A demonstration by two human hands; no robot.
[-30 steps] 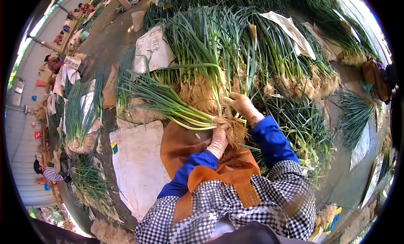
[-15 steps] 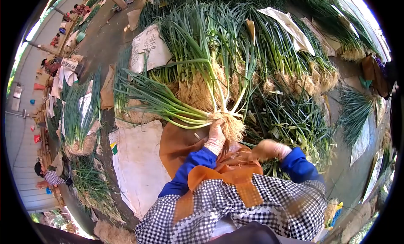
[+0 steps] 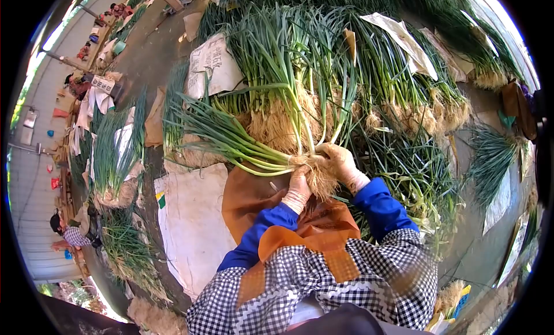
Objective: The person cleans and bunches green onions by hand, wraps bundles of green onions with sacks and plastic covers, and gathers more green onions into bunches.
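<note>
Several green onions (image 3: pixel 262 157) with pale stems and stringy roots lie across my lap over a brown apron (image 3: pixel 248 199). Their leaves fan to the left, while a few other stalks point upward. My left hand (image 3: pixel 298 184) is closed around the stem bases beside the roots. At the right side of the same roots is my right hand (image 3: pixel 339 162), its fingers pressed together at the stalk bases. The roots (image 3: pixel 321 180) hang between both hands.
Rows of green onions (image 3: pixel 398 92) stand in front, with a printed sack (image 3: pixel 212 66) against them. Loose leaves (image 3: pixel 412 173) lie at right and a white sack (image 3: pixel 193 225) at left. Farther left a person (image 3: pixel 72 234) sits near more onions (image 3: pixel 117 162).
My right hand moved down and right, off the onions, then came back up to the stalk bases. My left hand has kept its hold on the bunch.
</note>
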